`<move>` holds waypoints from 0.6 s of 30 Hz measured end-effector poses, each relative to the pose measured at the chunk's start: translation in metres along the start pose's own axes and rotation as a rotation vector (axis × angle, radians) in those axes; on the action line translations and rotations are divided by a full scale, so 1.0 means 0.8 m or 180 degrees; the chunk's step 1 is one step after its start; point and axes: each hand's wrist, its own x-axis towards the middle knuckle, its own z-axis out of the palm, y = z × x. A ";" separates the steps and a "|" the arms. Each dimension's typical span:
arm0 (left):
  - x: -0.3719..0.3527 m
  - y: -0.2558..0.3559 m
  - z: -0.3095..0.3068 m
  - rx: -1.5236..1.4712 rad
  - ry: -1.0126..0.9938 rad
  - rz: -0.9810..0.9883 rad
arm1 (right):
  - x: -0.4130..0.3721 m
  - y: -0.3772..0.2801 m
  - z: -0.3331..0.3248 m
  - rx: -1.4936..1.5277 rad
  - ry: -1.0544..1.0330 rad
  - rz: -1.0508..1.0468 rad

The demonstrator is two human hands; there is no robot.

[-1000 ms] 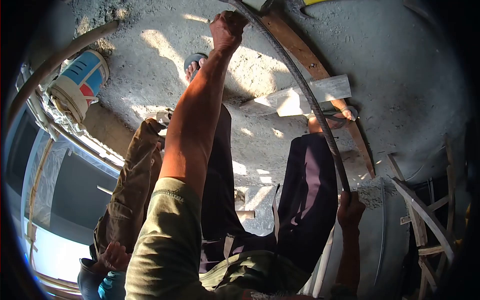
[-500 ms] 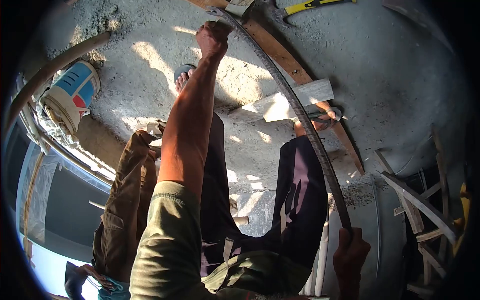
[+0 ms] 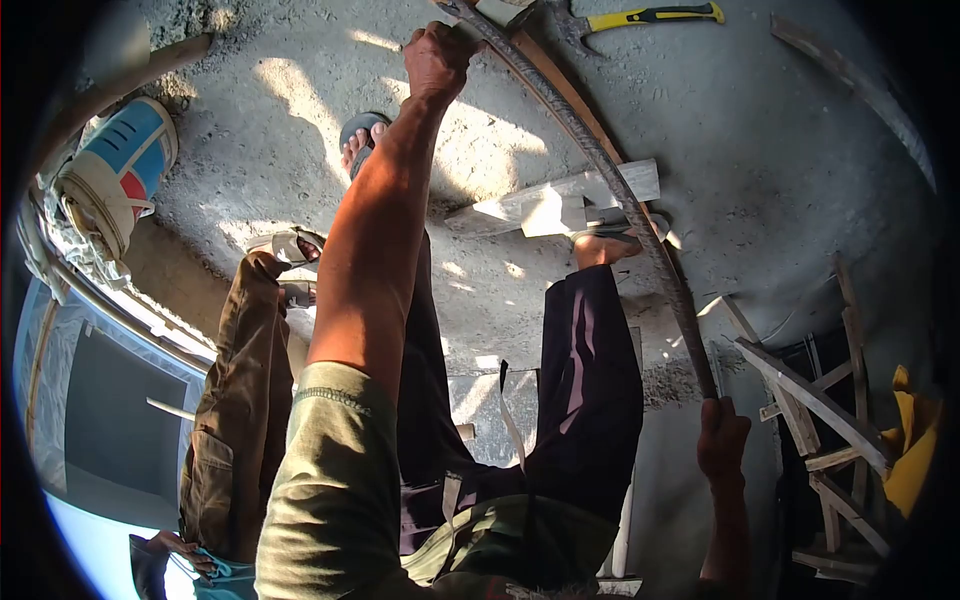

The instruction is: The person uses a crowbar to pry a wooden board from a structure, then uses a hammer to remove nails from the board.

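A long, ribbed crowbar point(image 3: 600, 160) slants across the view from top centre to lower right, looking bowed through the lens. My right hand point(image 3: 723, 437) is wrapped round its lower end. At the upper end my left hand point(image 3: 437, 60) makes a fist close beside the crowbar; what its fingers hold is hidden. Beneath the crowbar lies a narrow brown wooden plank point(image 3: 575, 100). Crossing it is a pale board point(image 3: 632, 182), with my sandalled foot point(image 3: 605, 250) close by. A claw hammer with a yellow and black handle point(image 3: 655, 16) lies on the floor at the top.
To the left stands another person in brown trousers point(image 3: 235, 370). A blue and white bucket point(image 3: 128, 150) lies tipped at upper left, beside a curved pole point(image 3: 130, 80). Wooden pieces point(image 3: 815, 395) are piled at right, near a yellow cloth point(image 3: 912, 440). The concrete floor point(image 3: 740, 180) is dusty.
My right hand has moved up and slightly right with the crowbar's lower end. My left fist has shifted slightly up and right. The view has also shifted a little.
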 end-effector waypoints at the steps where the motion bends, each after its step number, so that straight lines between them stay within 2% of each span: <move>1: 0.004 0.004 -0.001 0.0015 0.0029 0.0019 | 0.015 0.011 0.002 0.0014 0.0023 -0.0026; 3: 0.003 0.016 -0.002 0.0374 -0.0089 -0.0052 | 0.043 0.047 0.017 -0.0029 0.0352 -0.0506; 5: 0.004 0.013 -0.003 0.0578 -0.0084 0.0097 | 0.075 0.067 0.039 0.0094 0.0388 -0.0513; 7: 0.000 0.008 0.000 0.0807 -0.0182 0.0248 | 0.097 0.090 0.067 0.0176 0.0531 -0.0887; 9: 0.002 0.011 0.001 0.0398 -0.0017 0.0334 | 0.121 0.109 0.093 0.0248 0.0446 -0.0826; 10: 0.000 0.014 0.004 0.0446 -0.0057 -0.0119 | 0.141 0.115 0.106 0.0264 0.0428 -0.0781; 11: 0.002 0.018 0.002 0.0530 -0.0071 -0.0058 | 0.160 0.127 0.119 0.0314 0.0483 -0.0861; 13: -0.003 0.021 0.001 -0.0063 0.0085 -0.0207 | 0.199 0.145 0.141 0.0154 0.0762 -0.1168; 18: -0.005 0.028 0.003 0.0487 0.0200 -0.0181 | 0.282 0.174 0.204 0.0655 0.0889 -0.1528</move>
